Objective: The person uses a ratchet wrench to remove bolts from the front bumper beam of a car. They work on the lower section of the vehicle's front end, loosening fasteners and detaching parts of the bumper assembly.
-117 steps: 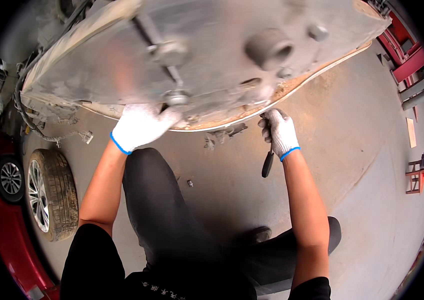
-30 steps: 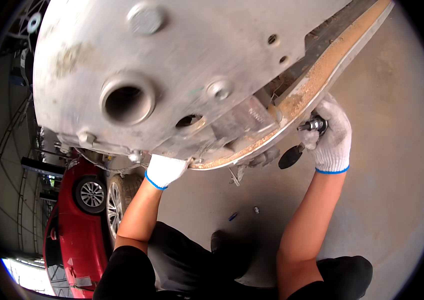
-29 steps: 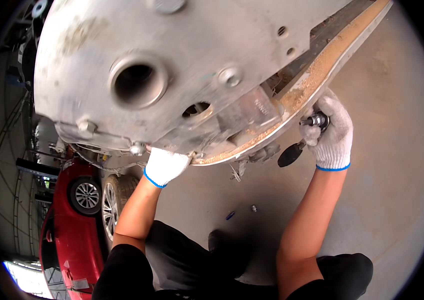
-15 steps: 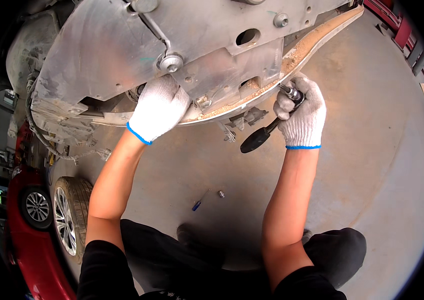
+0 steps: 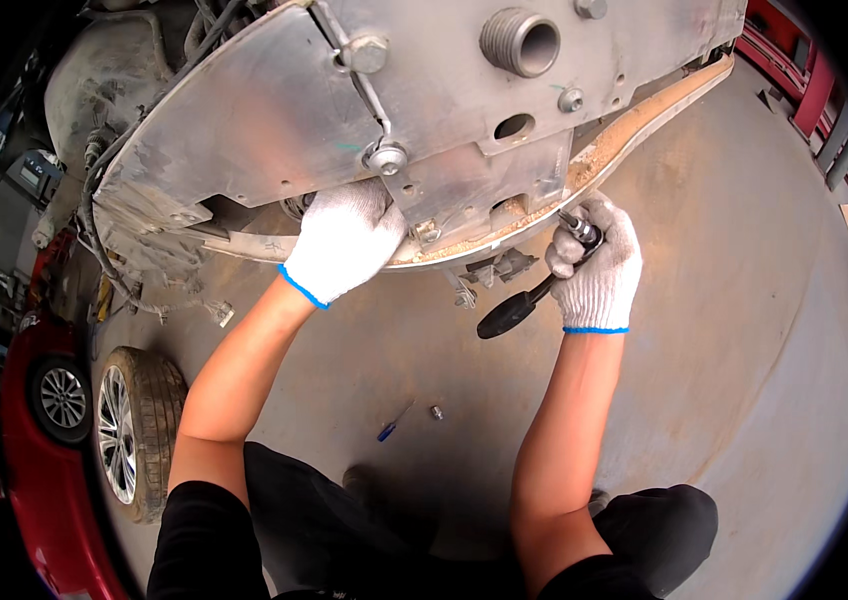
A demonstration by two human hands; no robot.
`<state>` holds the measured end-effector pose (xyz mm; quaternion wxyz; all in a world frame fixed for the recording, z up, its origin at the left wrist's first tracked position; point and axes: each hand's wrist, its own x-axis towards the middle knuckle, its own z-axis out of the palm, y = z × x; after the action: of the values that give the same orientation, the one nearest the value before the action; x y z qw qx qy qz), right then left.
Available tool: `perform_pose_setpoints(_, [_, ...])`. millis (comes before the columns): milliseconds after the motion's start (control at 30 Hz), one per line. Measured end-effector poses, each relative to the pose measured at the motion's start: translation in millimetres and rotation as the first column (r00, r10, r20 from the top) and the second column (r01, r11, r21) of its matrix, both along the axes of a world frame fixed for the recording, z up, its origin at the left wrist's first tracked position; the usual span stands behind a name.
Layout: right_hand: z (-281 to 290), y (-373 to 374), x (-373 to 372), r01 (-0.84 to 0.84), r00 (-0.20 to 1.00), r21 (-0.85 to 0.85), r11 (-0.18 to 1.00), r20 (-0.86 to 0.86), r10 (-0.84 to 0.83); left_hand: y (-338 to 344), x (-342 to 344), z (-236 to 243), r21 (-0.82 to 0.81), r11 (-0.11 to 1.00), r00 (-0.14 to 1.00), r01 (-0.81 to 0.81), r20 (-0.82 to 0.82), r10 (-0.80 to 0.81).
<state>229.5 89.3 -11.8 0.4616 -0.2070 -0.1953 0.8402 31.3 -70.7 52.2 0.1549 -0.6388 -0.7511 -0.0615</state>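
Observation:
My right hand [image 5: 599, 265], in a white knit glove with a blue cuff, is wrapped around the head end of a ratchet wrench [image 5: 509, 315]. Its black grip hangs down to the left, and a short metal socket end points up toward the curved lip [image 5: 464, 248] of a bumper-like part. My left hand [image 5: 349, 235], gloved the same way, reaches under the edge of a grey metal panel [image 5: 244, 130]. Its fingers are hidden there, so whatever they touch does not show. A bolt [image 5: 387, 158] sits in the panel just above that hand.
On the grey floor lie a blue-handled screwdriver [image 5: 389, 430] and a small metal socket [image 5: 437, 412]. A wheel [image 5: 144, 430] stands at the left, with a red car [image 5: 44, 470] beyond it. Loose wiring [image 5: 119, 280] hangs from the panel's left side. A red metal frame [image 5: 794, 70] stands far right.
The view has shifted, so more of the panel's upper part shows, including a threaded tube. My right hand sits slightly farther from the lip with the ratchet wrench. My left hand stays under the panel edge.

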Motion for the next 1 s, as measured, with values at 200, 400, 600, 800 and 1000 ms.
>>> perform_pose_setpoints(200, [-5.7, 2.1, 3.5, -0.024, 1.000, 0.011, 1.000, 0.003, 0.024, 7.6, 22.7, 15.8, 0.020, 0.990, 0.832, -0.138, 0.545, 0.105])
perform_pose_setpoints(400, [-12.3, 4.1, 1.7, -0.015, 0.998, 0.040, 0.999, 0.055, 0.013, -0.2, 21.8, 12.3, -0.042, 0.997, 0.989, -0.071, 0.124, 0.076])
perform_pose_setpoints(600, [-100.9, 30.9, 0.9, -0.105, 0.913, -0.074, 0.992, 0.388, 0.126, 7.4, 27.7, 40.4, -0.152, 0.977, 0.739, -0.151, 0.639, 0.213])
perform_pose_setpoints(800, [-204.9, 4.0, -15.9, -0.349, 0.560, -0.068, 0.935, 0.784, 0.266, 6.0, 30.1, 27.7, -0.015, 0.994, 0.928, -0.112, 0.356, 0.110])
perform_pose_setpoints(1000, [-297.8, -35.0, -20.9, -0.459, 0.264, -0.070, 0.886, 0.941, 0.211, 6.7, 24.6, 5.5, 0.193, 0.981, 0.994, -0.011, 0.104, -0.009])
